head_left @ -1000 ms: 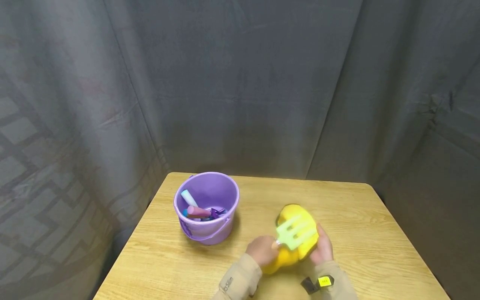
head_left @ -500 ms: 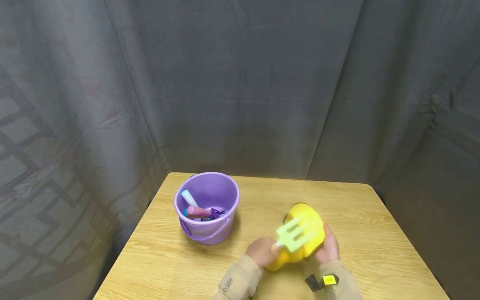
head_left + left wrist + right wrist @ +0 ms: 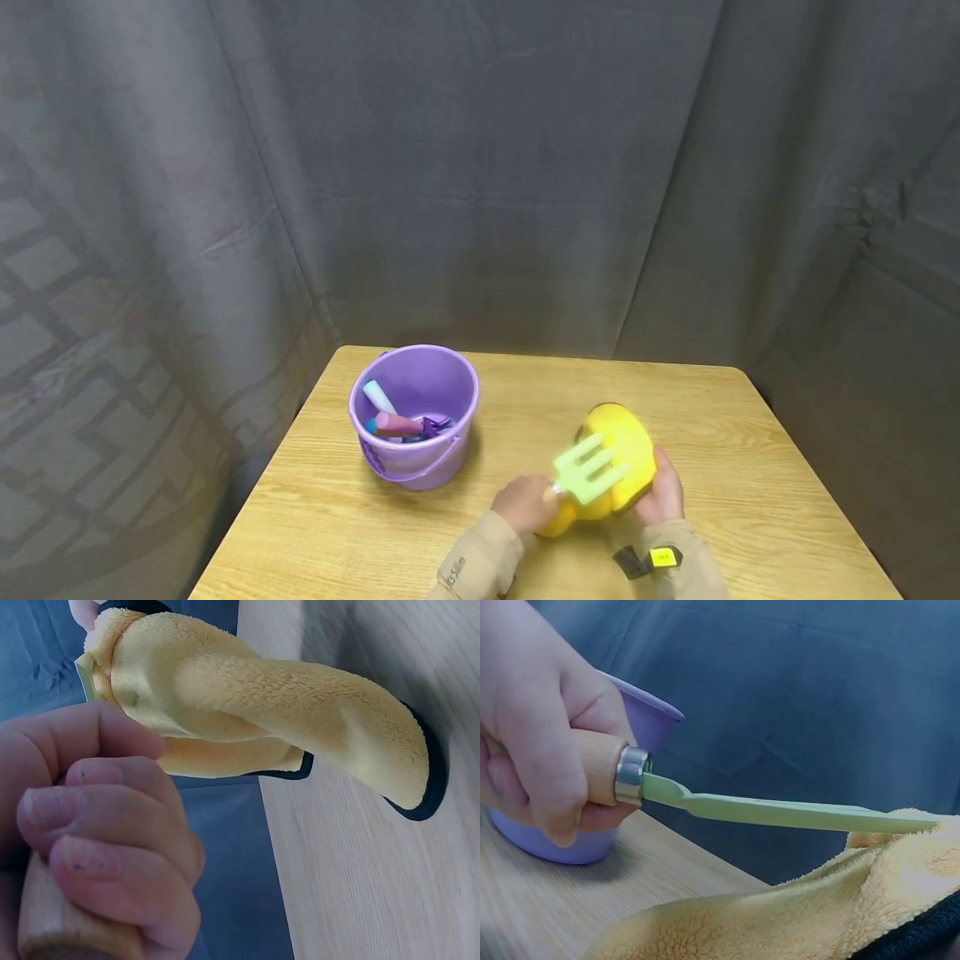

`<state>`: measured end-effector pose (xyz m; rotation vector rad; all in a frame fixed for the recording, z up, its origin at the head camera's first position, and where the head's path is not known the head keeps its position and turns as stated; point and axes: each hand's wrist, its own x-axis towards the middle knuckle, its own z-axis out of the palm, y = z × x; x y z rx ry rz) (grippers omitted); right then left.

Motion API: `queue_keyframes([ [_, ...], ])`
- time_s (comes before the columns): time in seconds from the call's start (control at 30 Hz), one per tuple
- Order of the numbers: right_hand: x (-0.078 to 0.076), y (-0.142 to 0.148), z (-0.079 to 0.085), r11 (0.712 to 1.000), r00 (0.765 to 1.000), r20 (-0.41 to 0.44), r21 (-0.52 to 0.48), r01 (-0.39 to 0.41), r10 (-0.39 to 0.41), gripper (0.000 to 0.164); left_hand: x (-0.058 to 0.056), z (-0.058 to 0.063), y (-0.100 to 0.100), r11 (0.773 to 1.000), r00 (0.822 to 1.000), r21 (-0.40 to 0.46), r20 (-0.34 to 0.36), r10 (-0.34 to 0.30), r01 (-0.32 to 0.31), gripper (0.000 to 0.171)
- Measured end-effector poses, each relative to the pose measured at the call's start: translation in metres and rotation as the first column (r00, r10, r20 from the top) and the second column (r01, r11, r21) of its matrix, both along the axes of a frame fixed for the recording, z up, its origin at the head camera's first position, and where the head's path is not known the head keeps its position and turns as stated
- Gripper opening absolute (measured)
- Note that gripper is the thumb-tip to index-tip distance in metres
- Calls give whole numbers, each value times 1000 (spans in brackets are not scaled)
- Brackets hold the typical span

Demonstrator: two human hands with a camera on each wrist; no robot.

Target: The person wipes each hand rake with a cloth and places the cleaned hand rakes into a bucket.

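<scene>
My left hand [image 3: 525, 503] grips the wooden handle [image 3: 598, 766] of a small garden hand fork. Its pale green head [image 3: 587, 473] has several flat tines pointing right, and a metal collar [image 3: 632, 775] joins it to the handle. Fluffy yellow cloth [image 3: 633, 450] with a dark border drapes over my right hand [image 3: 663, 492], which holds it behind and against the tines. In the right wrist view, the tine tips meet a fold of the cloth. One end of the cloth hangs down beneath the fork; the left wrist view shows its dark edge [image 3: 435, 776] close over the table.
A purple bucket [image 3: 465, 412] stands at the back left of the wooden table [image 3: 360, 533]. Inside are several tools, among them a light blue handle [image 3: 378, 397] and a pink one [image 3: 397, 422]. Grey curtains [image 3: 480, 208] hang behind and beside the table.
My right hand has moved a little to the right with the cloth, sliding it along the fork's tines. The left hand and fork have barely moved. The bucket stays put.
</scene>
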<state>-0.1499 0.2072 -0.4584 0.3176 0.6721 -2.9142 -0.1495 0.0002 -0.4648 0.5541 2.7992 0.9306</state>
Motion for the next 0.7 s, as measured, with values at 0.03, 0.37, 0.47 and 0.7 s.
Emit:
queue_keyframes([
  [0.03, 0, 1, 0, 1000, 1000, 0, 3, 1, -1, 33, 0, 0, 0, 1000, 1000, -2, -2, -1, 1, 10],
  [0.37, -2, 5, 1, 1000, 1000, -21, -5, -1, 1, 36, 0, -1, -1, 1000, 1000, -9, -5, -4, 4, 11],
  [0.47, -2, 5, 1, 1000, 1000, -2, -5, 8, -8, 33, 0, 0, -1, 1000, 1000, -5, -4, -5, 5, 9],
  [0.7, -3, 7, 1, 1000, 999, -40, -16, 4, -5, 37, 1, 1, -1, 1000, 1000, 1, -3, -10, 10, 8],
])
